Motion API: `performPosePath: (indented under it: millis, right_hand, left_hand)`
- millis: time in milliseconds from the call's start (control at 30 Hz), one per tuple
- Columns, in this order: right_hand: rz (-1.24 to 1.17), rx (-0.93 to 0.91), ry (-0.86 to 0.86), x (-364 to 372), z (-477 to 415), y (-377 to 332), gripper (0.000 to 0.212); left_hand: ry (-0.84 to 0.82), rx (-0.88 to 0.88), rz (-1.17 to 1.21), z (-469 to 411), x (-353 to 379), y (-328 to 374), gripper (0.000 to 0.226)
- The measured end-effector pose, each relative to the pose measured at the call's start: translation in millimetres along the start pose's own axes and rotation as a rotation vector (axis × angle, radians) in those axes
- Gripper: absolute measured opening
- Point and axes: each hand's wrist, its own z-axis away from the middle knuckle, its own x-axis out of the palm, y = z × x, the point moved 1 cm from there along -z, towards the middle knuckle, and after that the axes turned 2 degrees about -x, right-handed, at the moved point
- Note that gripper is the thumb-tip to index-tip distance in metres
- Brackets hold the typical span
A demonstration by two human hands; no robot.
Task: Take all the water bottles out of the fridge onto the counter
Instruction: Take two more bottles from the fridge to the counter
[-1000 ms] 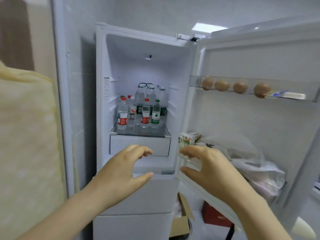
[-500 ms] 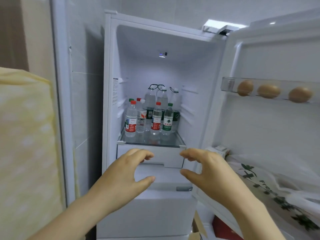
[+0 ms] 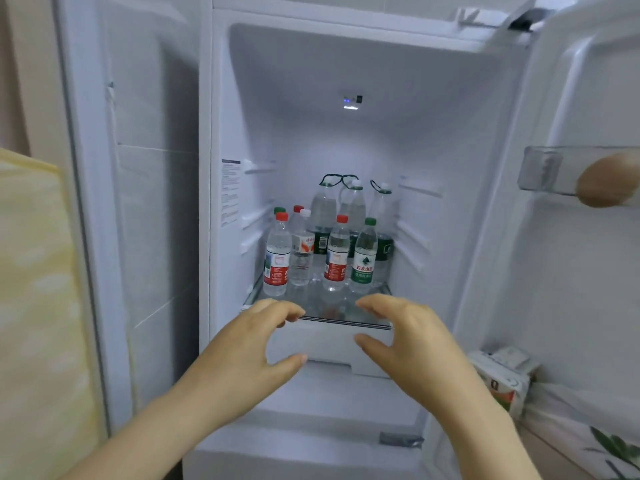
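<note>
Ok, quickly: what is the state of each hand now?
Left hand: open, holds nothing.
Right hand: open, holds nothing.

Rear bottles (image 3: 323,206) stand half hidden behind front bottles (image 3: 277,258); egg (image 3: 604,180) blurred.

Head camera looks forward (slightly down) into the nearby fridge (image 3: 363,64).

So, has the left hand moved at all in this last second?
Yes. The left hand has moved forward and up: its fingertips, earlier over the drawer front, now reach the glass shelf's front edge.
</note>
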Motion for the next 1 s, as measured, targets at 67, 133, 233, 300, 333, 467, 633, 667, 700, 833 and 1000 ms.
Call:
performPosePath:
  millis: [67,133,233,300,333,467,633,667,700,833,1000]
  right_hand:
    - [-0.026,-0.001,-0.011,9.3,-13.3,5.7,0.043]
    - [-0.038,0.002,-0.024,18.0,-25.9,9.6,0.044]
    - [-0.047,0.010,-0.021,31.1,-46.6,16.7,0.044]
    - [-0.052,0.027,-0.025,38.0,-60.1,19.5,0.042]
    - [-0.054,0.035,-0.026,41.8,-67.8,21.0,0.041]
    - [-0.057,0.072,-0.006,54.1,-103.8,28.5,0.040]
    - [-0.071,0.124,0.040,74.2,-146.2,39.8,0.038]
    - [-0.069,0.135,0.040,78.8,-154.0,41.9,0.037]
    - [-0.065,0.142,0.039,83.1,-162.0,44.0,0.036]
    - [-0.060,0.156,0.030,97.1,-188.6,53.2,0.029]
    - [-0.109,0.179,0.016,109.7,-215.1,71.1,0.028]
  left_hand:
    - [-0.004,-0.011,-0.017,-10.1,5.0,-10.2,0.044]
    - [-0.001,-0.015,-0.050,-22.6,8.0,-21.5,0.046]
    - [0.018,-0.032,-0.084,-45.6,10.6,-38.6,0.048]
    - [0.027,-0.028,-0.079,-61.0,12.3,-46.6,0.048]
    - [0.030,-0.025,-0.073,-69.0,13.6,-50.4,0.048]
    - [0.062,-0.029,-0.067,-105.7,15.2,-70.2,0.050]
    - [0.101,-0.011,-0.070,-151.2,18.3,-101.1,0.051]
    - [0.102,-0.010,-0.063,-159.0,19.7,-106.4,0.050]
    - [0.103,-0.009,-0.059,-166.9,21.0,-111.2,0.050]
    - [0.115,-0.009,-0.064,-194.7,28.3,-126.7,0.050]
    - [0.145,-0.041,-0.076,-221.1,39.6,-139.9,0.058]
